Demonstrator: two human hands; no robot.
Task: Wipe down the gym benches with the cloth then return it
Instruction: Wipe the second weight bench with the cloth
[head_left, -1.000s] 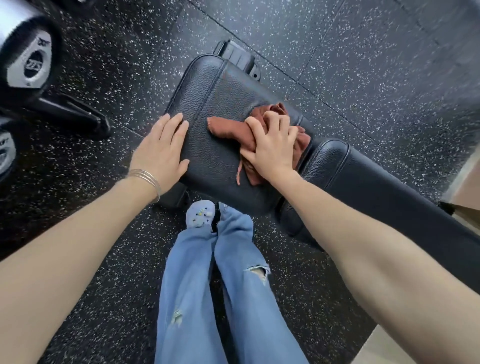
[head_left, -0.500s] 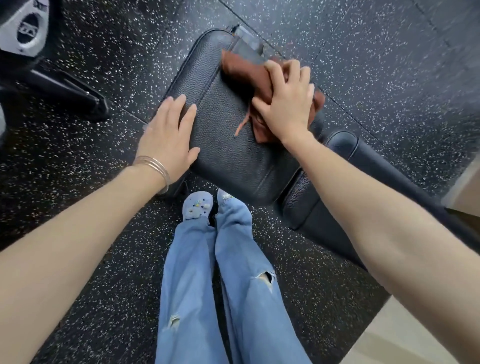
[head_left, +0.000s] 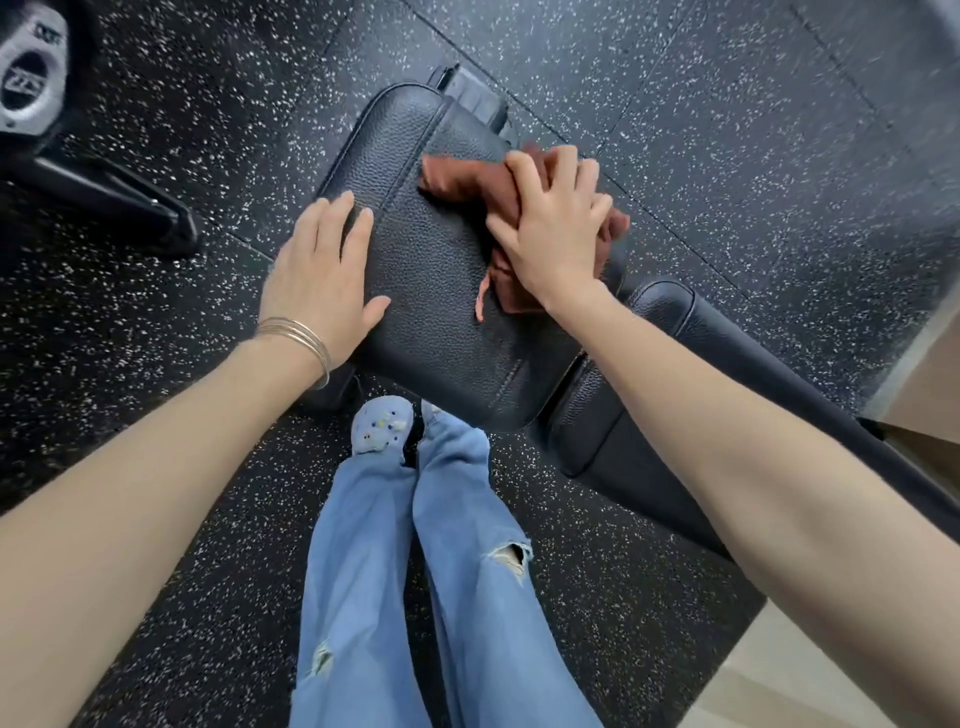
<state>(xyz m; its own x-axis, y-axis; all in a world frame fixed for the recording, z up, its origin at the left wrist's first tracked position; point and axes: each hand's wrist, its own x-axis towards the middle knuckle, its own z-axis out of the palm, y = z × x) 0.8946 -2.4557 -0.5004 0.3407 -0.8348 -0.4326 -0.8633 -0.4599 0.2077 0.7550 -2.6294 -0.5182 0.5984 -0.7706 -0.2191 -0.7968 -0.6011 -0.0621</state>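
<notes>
Bench seat (head_left: 436, 270) | right hand (head_left: 556, 234) grips cloth (head_left: 462, 179), right edge | left hand (head_left: 317, 280) flat

Black rubber gym floor (head_left: 727, 130), white-flecked, fills most of the frame. Btm ctr: pale blue jeans (head_left: 363, 545), ripped on both legs, over a light clog (head_left: 382, 423) w/ charms. Top left: grey-and-black weight (head_left: 28, 78) by a black equipment foot (head_left: 130, 208). Btm rt: pale flooring (head_left: 779, 675).
</notes>
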